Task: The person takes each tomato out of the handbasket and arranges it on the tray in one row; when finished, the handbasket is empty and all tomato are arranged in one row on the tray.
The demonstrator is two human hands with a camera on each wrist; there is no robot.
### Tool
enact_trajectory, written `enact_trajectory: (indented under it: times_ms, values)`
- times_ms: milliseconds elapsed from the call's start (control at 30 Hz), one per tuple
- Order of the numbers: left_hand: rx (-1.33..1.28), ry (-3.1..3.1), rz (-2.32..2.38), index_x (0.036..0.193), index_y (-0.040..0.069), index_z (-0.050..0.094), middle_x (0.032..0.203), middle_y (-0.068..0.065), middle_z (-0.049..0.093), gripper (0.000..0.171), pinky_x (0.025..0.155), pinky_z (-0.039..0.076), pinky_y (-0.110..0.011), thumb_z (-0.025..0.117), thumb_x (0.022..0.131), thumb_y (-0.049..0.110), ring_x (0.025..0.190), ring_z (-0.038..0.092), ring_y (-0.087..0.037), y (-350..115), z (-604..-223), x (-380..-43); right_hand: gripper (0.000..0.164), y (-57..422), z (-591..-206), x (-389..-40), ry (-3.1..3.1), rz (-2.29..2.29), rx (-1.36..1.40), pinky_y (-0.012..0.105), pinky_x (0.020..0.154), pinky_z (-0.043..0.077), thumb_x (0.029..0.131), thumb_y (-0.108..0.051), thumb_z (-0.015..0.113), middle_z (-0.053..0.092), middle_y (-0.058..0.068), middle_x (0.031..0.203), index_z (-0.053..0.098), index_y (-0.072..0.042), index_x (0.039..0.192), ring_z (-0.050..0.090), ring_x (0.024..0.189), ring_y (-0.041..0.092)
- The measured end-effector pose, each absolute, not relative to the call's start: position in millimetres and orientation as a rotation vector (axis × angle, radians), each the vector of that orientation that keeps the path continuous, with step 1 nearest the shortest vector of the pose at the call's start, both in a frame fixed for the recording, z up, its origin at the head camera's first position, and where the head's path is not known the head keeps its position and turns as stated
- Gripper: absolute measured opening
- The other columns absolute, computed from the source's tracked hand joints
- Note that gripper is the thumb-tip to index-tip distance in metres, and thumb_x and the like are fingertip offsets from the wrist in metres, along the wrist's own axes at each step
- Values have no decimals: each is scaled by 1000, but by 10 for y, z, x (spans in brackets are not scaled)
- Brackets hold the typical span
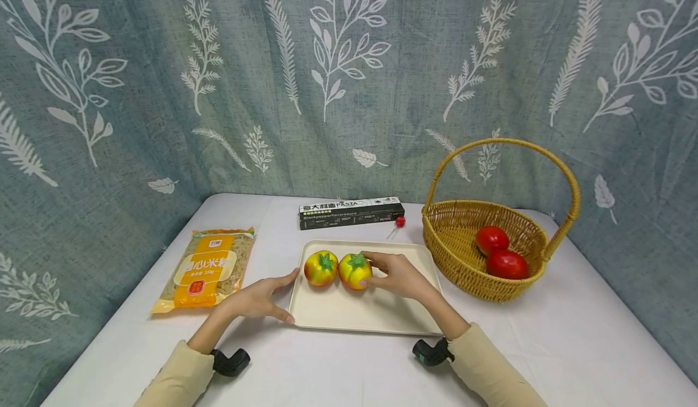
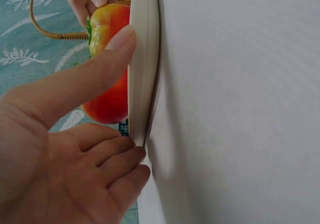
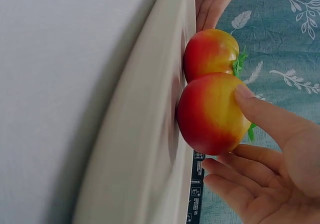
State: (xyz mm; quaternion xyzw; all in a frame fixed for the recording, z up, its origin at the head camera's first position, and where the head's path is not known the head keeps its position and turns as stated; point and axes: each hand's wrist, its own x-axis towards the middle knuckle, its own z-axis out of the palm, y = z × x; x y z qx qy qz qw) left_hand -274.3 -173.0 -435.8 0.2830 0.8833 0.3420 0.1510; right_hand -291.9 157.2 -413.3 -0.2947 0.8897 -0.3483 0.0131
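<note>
On a cream tray (image 1: 360, 316), two red-and-yellow tomatoes with green leafy tops sit side by side. My right hand (image 1: 400, 274) holds the right tomato (image 1: 351, 275) between thumb and fingers. In the right wrist view the thumb presses its side while the fingers (image 3: 240, 179) lie along the other side. The left tomato (image 1: 320, 264) touches its neighbour. At the tray's left edge rests my left hand (image 1: 259, 298), thumb and fingers spread apart along the rim. Its thumb (image 2: 85, 81) overlaps the rim in the left wrist view, and its fingertips touch the tray's edge.
Right of the tray stands a wicker basket (image 1: 452, 268) with a tall handle, holding two red fruits (image 1: 507, 264). A black pasta box (image 1: 351, 214) and a red lollipop (image 1: 400, 221) lie behind the tray. To the left is an orange-labelled food bag (image 1: 207, 269). A patterned curtain (image 1: 409, 122) hangs behind.
</note>
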Motion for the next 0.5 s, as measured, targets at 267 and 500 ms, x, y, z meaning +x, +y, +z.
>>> enact_trajectory:
  times_ms: [267,500]
  values:
    - [817,2537,982,148,-7,24,151,-27,26,101,114,21,-54,84,74,26,140,24,-42,-1723,-4351,-2739,62,1586,-4138,-2929,2774,-1078,-936,44,98,47,85,-21,75,54,22,135,51,6,136,57,117,36]
    - [832,2547,972,148,-7,24,151,-26,27,101,113,21,-54,84,74,27,140,24,-42,-1729,-4356,-2738,62,1619,-4084,-2927,2793,-1092,-948,44,100,46,85,-19,76,54,21,135,51,5,136,56,119,36]
